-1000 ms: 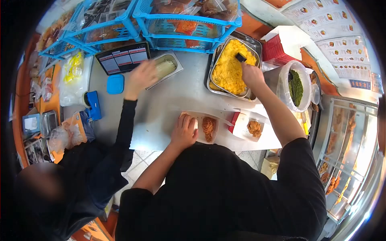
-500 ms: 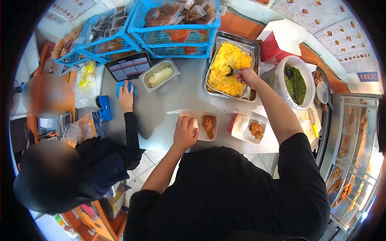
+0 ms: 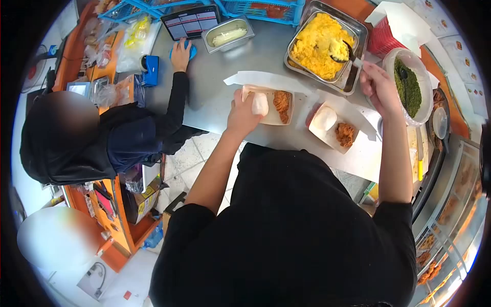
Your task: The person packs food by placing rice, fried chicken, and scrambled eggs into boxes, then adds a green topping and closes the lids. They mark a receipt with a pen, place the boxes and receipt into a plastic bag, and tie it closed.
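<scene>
My right hand (image 3: 379, 86) is closed on the handle of a spoon (image 3: 352, 55). Its dark bowl carries a lump of yellow scrambled egg over the right side of a metal pan (image 3: 292, 62) filled with egg (image 3: 319, 43). My left hand (image 3: 244, 115) grips the left side of a paper takeaway box (image 3: 284, 121), with fingers close to a mound of white rice (image 3: 260, 104). A fried chicken piece (image 3: 281, 106) lies beside that rice. To the right, a second box (image 3: 319, 134) holds rice (image 3: 325, 118) and fried chicken (image 3: 344, 134).
A tub of green flakes (image 3: 409, 92) stands right of my hand, near a yellow-handled knife (image 3: 420, 158). Behind are a small metal tray (image 3: 230, 37), a tablet (image 3: 190, 23) and blue baskets (image 3: 261, 10). At left, a co-worker's hand (image 3: 180, 53) rests on a blue object (image 3: 190, 50).
My right hand has drawn the spoon rightward and up out of the middle of the egg, now loaded. My left hand stays at the box. The whole view has shifted and turned.
</scene>
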Action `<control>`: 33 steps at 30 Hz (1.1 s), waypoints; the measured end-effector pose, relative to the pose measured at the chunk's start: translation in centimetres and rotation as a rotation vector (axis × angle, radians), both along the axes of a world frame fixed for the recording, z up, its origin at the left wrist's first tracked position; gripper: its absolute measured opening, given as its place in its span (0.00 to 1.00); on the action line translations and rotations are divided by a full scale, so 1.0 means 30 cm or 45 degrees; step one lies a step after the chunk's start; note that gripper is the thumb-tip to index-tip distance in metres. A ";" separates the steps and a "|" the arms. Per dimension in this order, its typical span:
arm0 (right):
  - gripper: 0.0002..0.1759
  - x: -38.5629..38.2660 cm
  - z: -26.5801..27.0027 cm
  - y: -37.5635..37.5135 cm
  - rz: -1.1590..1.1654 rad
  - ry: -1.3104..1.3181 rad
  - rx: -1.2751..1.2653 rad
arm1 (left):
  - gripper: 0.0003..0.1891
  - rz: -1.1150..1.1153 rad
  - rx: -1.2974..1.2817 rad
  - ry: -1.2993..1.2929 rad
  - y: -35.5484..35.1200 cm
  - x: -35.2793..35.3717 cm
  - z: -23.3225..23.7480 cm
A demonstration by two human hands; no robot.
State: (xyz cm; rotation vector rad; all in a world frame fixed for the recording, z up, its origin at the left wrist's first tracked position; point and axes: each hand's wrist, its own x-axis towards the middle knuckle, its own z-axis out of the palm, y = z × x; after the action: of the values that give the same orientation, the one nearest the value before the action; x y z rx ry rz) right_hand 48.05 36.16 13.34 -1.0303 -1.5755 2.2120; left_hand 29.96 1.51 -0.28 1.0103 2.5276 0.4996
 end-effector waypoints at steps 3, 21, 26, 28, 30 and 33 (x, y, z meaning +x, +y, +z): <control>0.15 0.056 0.036 -0.188 -0.002 -0.007 0.060 | 0.39 -0.036 -0.048 -0.073 -0.007 -0.043 -0.052; 0.12 0.004 -0.125 -0.458 -0.298 -0.358 1.363 | 0.28 -0.058 0.363 -0.286 -0.181 -0.112 -0.017; 0.17 -0.182 -0.153 -0.022 -0.125 -0.631 1.455 | 0.35 -0.001 0.107 0.098 -0.372 -0.095 -0.138; 0.17 -0.276 -0.208 0.091 0.080 -0.930 1.809 | 0.40 -0.072 -0.003 0.127 -0.425 -0.059 -0.162; 0.16 -0.372 -0.275 0.164 0.202 -0.980 1.936 | 0.52 -0.219 -0.223 0.048 -0.457 -0.049 -0.181; 0.13 -0.448 -0.335 0.161 0.423 -1.052 2.081 | 0.54 -0.218 -0.239 0.026 -0.462 -0.048 -0.206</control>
State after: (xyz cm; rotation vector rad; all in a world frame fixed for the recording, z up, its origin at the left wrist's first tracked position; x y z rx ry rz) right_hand 34.62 40.98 3.28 -0.9916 -2.9393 -0.1119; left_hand 28.51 -12.36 -6.47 1.1499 2.4230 0.2002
